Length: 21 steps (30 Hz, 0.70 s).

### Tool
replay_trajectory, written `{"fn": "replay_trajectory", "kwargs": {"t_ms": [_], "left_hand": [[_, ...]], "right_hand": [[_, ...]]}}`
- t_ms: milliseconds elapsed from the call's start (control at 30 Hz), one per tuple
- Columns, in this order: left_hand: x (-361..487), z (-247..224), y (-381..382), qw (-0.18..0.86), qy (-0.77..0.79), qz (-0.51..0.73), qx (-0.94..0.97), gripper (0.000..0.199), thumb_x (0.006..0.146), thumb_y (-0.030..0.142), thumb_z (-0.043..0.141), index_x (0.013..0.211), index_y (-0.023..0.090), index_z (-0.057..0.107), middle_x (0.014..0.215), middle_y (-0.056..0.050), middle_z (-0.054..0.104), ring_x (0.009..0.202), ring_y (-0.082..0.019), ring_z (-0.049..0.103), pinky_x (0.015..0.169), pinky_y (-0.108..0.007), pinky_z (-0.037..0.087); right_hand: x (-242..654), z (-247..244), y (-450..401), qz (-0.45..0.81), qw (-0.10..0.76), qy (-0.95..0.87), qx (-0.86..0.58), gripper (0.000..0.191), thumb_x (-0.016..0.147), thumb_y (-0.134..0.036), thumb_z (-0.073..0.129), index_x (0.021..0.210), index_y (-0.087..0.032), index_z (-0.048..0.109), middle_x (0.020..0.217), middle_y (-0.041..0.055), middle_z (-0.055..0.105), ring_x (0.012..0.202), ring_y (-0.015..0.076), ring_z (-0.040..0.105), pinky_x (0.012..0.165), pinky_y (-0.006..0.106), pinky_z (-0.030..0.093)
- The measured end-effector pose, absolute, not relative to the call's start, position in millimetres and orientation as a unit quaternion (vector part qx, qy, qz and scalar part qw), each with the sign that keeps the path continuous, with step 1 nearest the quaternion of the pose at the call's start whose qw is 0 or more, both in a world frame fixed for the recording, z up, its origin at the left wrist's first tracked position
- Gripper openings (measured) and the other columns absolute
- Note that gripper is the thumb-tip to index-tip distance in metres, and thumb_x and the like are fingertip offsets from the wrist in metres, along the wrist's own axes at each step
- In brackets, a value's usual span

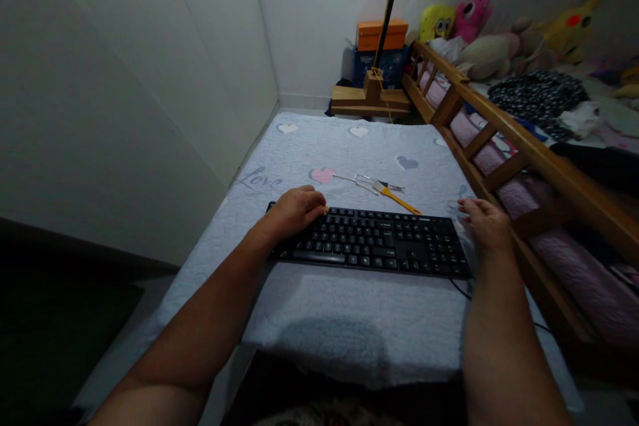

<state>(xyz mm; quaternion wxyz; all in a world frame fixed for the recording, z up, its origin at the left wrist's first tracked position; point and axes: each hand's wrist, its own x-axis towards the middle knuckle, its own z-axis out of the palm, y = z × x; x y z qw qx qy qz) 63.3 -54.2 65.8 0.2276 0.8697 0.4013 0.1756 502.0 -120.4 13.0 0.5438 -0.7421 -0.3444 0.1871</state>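
A black keyboard (369, 239) lies across the pale quilted cover, its cord leaving near the front right. My left hand (299, 210) rests over its far left part, fingers curled together at the back edge and gripping it. Beyond the keyboard's right end, my right hand (484, 219) is closed in a pinch; a thin, pale bit pokes out from the fingertips, too small to name. Behind the keyboard lie a brush with a yellow handle (399, 200) and a thin bent-wire tool (367, 183). A small dark-tipped tool partly lies under the brush.
A wooden bed rail (529, 153) runs along the right, with plush toys and cloth behind it. At the back, a wooden stand (372, 100) holds a dark pole near an orange box (382, 34). A white panel (150, 80) borders the left.
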Motion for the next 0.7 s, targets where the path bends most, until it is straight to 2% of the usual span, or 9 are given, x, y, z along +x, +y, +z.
{"fn": "replay_trajectory", "kwargs": {"t_ms": [100,233,367,533,700], "left_hand": [[71,62,-57,0.225,0.385,0.192,0.874,0.016,0.097,0.025,0.057,0.095,0.019,0.072,0.096,-0.006,0.068,0.088,-0.017,0.065,0.085,-0.031,0.051],[75,57,-57,0.218,0.383,0.188,0.878,0.02,0.098,0.03,0.057,0.092,0.019,0.072,0.095,-0.006,0.067,0.085,-0.017,0.065,0.083,-0.03,0.05],[69,57,-54,0.197,0.402,0.181,0.876,0.02,0.096,0.029,0.057,0.089,0.019,0.072,0.091,-0.006,0.066,0.082,-0.016,0.064,0.079,-0.029,0.049],[59,61,-50,0.189,0.428,0.161,0.869,0.016,0.092,0.028,0.06,0.089,0.019,0.073,0.09,-0.005,0.067,0.078,-0.016,0.063,0.074,-0.028,0.047],[55,66,-49,0.208,0.435,0.155,0.862,0.016,0.09,0.026,0.059,0.088,0.018,0.073,0.088,-0.006,0.067,0.076,-0.016,0.062,0.071,-0.027,0.047]], "right_hand": [[505,7,-119,0.222,0.575,-0.337,-0.712,0.029,0.068,-0.045,0.077,0.081,-0.019,0.073,0.08,0.007,0.074,0.063,0.0158,0.065,0.049,0.024,0.048],[500,3,-117,0.257,0.592,-0.344,-0.682,0.029,0.066,-0.043,0.079,0.08,-0.019,0.072,0.086,0.0086,0.076,0.071,0.0183,0.07,0.054,0.026,0.053],[494,4,-118,0.265,0.598,-0.342,-0.674,0.027,0.064,-0.041,0.079,0.078,-0.019,0.072,0.085,0.0081,0.076,0.069,0.0177,0.069,0.057,0.027,0.053],[490,9,-124,0.25,0.543,-0.382,-0.705,0.029,0.067,-0.043,0.076,0.08,-0.017,0.076,0.077,0.0068,0.075,0.061,0.0166,0.063,0.055,0.028,0.048],[487,13,-127,0.208,0.492,-0.447,-0.717,0.032,0.067,-0.049,0.074,0.077,-0.019,0.076,0.076,0.0065,0.075,0.068,0.0205,0.065,0.063,0.031,0.05]]}}
